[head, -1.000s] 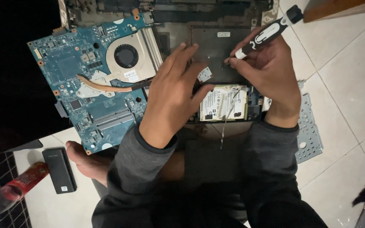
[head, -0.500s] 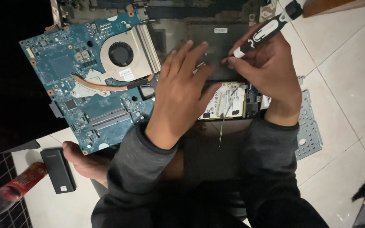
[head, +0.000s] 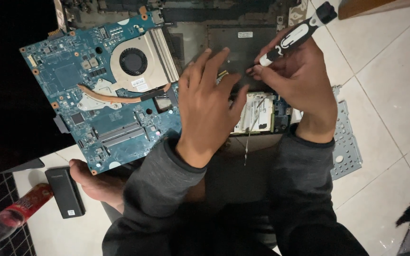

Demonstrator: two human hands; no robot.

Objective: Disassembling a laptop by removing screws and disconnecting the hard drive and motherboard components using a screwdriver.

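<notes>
A person looks down at an opened laptop chassis (head: 243, 42) lying on a white tiled floor (head: 395, 95). The left hand (head: 209, 106) is open, fingers spread and pressed flat on the dark inner panel of the chassis, its fingertips close to a small yellowish wire end. The right hand (head: 300, 80) is closed around a black-and-white screwdriver (head: 295, 35), which slants up and away from the chassis, with its lower end held between thumb and fingers just beside the left hand's fingertips; the tip itself is hidden. Left of the chassis and overlapping its edge lies a blue motherboard (head: 72, 80), carrying a round cooling fan (head: 133, 61) in a copper-toned housing and a copper heat pipe (head: 119, 98) curving below it. A small silver circuit card (head: 257, 114) with thin wires sits in the chassis between the two wrists. Right of the chassis, a perforated grey metal plate (head: 347, 147) lies on the floor. Below the motherboard, a bare foot (head: 96, 182), a small black rectangular block (head: 65, 192) and a clear plastic bottle with a red label (head: 10, 218) lie on the floor. Both forearms wear dark grey sleeves.
</notes>
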